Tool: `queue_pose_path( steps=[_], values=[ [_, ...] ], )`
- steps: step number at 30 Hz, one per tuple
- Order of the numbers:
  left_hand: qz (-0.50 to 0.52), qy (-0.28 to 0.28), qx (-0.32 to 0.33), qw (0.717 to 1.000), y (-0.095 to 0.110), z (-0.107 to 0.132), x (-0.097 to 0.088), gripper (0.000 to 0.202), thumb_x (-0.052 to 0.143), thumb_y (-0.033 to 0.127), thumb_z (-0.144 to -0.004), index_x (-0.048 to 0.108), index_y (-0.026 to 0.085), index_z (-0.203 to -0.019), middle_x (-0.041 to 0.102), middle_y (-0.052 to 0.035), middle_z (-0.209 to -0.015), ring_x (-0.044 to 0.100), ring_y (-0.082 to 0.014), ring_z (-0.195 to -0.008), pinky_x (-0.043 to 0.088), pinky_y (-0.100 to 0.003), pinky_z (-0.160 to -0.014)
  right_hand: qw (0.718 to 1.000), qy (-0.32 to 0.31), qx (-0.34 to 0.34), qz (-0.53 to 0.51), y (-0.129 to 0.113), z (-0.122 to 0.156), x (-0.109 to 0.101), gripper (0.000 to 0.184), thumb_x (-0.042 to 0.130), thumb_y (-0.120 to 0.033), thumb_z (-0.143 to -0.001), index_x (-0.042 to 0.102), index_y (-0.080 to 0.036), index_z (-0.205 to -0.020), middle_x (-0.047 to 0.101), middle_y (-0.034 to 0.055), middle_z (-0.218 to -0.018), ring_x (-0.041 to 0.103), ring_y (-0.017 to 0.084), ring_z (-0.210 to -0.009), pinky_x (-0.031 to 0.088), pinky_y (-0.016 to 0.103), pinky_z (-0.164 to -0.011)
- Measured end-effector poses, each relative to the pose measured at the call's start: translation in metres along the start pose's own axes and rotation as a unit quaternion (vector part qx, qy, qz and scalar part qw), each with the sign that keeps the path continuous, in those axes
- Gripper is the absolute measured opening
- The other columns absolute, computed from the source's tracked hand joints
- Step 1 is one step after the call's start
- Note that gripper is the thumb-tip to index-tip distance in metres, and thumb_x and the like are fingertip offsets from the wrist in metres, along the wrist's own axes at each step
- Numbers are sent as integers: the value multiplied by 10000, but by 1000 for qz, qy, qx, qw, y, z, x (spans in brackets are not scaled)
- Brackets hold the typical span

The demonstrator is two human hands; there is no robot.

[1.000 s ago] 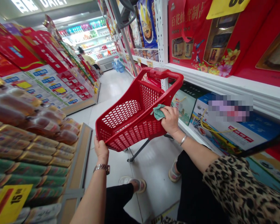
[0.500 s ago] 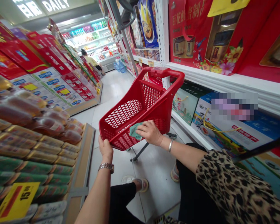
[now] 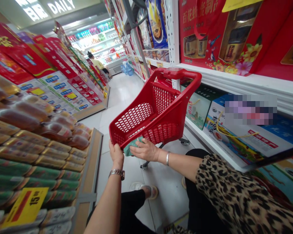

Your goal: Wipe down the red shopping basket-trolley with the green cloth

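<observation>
A red plastic shopping cart (image 3: 171, 130) with perforated sides stands tilted across the aisle in front of me. My left hand (image 3: 116, 154) grips the cart's lower front corner, its fingers partly hidden behind the rim. Against the outer side wall, close to that corner, my right hand (image 3: 145, 150) presses a green cloth (image 3: 132, 146). The cloth is bunched under the fingers and reaches up to the cart's rim. The cart's handle (image 3: 175, 73) is on the far side, away from both hands.
Stacked bottles (image 3: 56, 130) and cans line a low display on the left, with a yellow price tag (image 3: 26, 206). Shelves with gift boxes (image 3: 244, 130) stand close on the right. A person in yellow (image 3: 97, 63) is farther down the aisle, near water bottles (image 3: 127, 69).
My right hand has slid the cloth left along the cart's side, toward the front corner and my left hand. The left hand keeps its hold on the corner.
</observation>
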State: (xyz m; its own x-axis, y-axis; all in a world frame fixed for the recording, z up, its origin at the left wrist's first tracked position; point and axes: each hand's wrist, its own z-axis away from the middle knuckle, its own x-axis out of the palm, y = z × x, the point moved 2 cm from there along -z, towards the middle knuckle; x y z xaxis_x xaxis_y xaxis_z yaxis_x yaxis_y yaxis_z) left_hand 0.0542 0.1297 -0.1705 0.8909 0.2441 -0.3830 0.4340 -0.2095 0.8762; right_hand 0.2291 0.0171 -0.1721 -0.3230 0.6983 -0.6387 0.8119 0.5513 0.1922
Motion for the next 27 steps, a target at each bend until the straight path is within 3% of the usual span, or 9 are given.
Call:
queue_pose_path(
  steps=[5,16,27],
  values=[
    [-4,-6,8,1000,-3,-1,4,565,481,280,-858,591,156,-1398,666,-135,-1366,560,-294,-1354,402,-458,-1218,999,16,35,33,18,15,-18,183,577,-142,-1032,738,-226,-1061,748,30,-1235,580,204,-1070,339,367,-830],
    [11,-1,-25,1000,-3,-7,9,609,486,297,-840,590,170,-1426,649,-123,-1420,517,-298,-1414,365,-440,-1242,978,-7,192,76,75,64,-80,225,550,-160,-1018,748,-259,-1057,766,26,-1168,510,233,-1025,296,394,-827],
    [9,12,-47,999,-5,-9,3,590,506,280,-842,606,165,-1412,611,-129,-1480,501,-325,-1422,361,-481,-1243,938,33,322,128,114,87,-106,205,589,-114,-937,741,-249,-966,771,64,-1084,484,278,-986,281,414,-807]
  ],
)
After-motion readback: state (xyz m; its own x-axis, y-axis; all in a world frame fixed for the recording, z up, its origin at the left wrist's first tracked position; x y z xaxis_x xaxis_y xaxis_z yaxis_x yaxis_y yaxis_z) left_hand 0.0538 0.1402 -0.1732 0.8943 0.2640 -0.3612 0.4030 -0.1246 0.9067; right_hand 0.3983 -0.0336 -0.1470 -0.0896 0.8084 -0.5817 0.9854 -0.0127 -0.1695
